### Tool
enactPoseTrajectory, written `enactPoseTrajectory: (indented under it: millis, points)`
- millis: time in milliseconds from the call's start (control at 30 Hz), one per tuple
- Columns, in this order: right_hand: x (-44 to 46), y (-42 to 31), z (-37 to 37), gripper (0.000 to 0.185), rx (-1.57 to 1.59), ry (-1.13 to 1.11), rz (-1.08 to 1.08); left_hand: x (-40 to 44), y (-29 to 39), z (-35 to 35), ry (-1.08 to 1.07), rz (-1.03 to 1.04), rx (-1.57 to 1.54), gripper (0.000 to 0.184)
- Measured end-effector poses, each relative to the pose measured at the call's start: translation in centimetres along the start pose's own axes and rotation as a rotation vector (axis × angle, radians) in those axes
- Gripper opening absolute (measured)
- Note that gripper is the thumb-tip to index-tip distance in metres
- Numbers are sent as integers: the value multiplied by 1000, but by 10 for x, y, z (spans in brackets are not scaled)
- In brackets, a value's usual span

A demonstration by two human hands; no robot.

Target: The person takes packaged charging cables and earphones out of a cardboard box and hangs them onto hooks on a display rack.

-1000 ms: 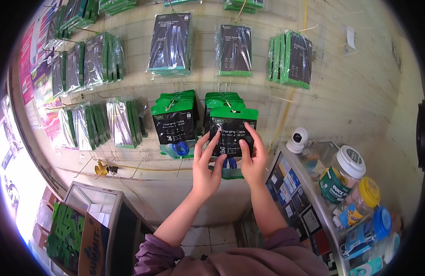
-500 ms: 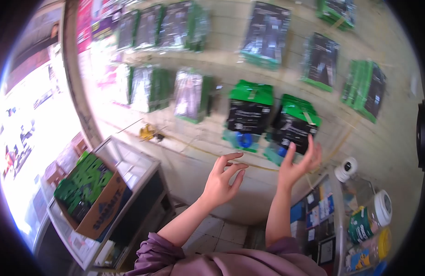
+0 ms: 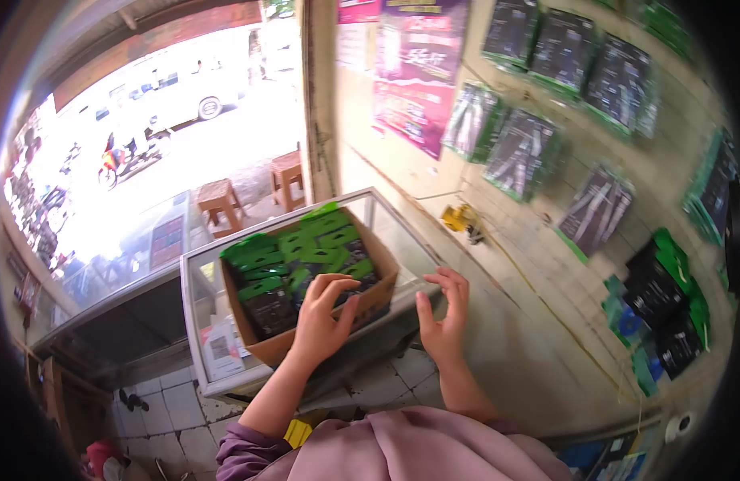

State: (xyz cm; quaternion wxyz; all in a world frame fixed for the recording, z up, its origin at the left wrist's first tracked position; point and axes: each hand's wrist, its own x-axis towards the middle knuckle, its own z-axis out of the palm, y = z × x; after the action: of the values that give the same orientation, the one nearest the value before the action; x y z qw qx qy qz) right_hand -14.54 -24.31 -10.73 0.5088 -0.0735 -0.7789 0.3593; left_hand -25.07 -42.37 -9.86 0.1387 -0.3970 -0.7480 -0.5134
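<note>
My left hand [image 3: 323, 319] is at the near side of an open cardboard box [image 3: 275, 349], its curved fingers overlapping the box's front edge in view. Nothing shows between its fingers and thumb, and I cannot tell whether it touches the box. Green and black plastic packets [image 3: 310, 250] fill the box. Just right of the box, my right hand [image 3: 444, 321] is raised with thumb and fingers apart, holding nothing. The box stands on a glass display case [image 3: 212, 370], partly hidden by my left hand.
Packets [image 3: 522, 152] hang in rows on the right-hand wall, with green-topped packs [image 3: 654, 280] lower down. A yellow object [image 3: 458, 217] hangs beside a poster [image 3: 418, 72]. Two wooden stools [image 3: 217, 200] stand beyond the case, near the street. White tiles [image 3: 165, 405] cover the floor.
My view has swung left, from the hanging packets toward the box on the case. Both hands have moved from below the hanging packs to beside the box.
</note>
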Motion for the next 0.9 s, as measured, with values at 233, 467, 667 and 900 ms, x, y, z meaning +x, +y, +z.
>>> enactPoseTrajectory:
  millis: [233, 467, 667, 900]
  points:
    - [39, 20, 163, 39, 61, -680, -142, 3, -113, -93, -137, -310, 481, 43]
    - [44, 42, 280, 60, -306, -1447, -218, 10, -178, -100, -485, -532, 776, 41]
    - [36, 33, 285, 64, -274, -1546, -172, 18, -182, -96, -623, -521, 831, 40]
    - [50, 56, 283, 39, 160, -1378, 14, 43, -158, -117, -272, -347, 496, 25]
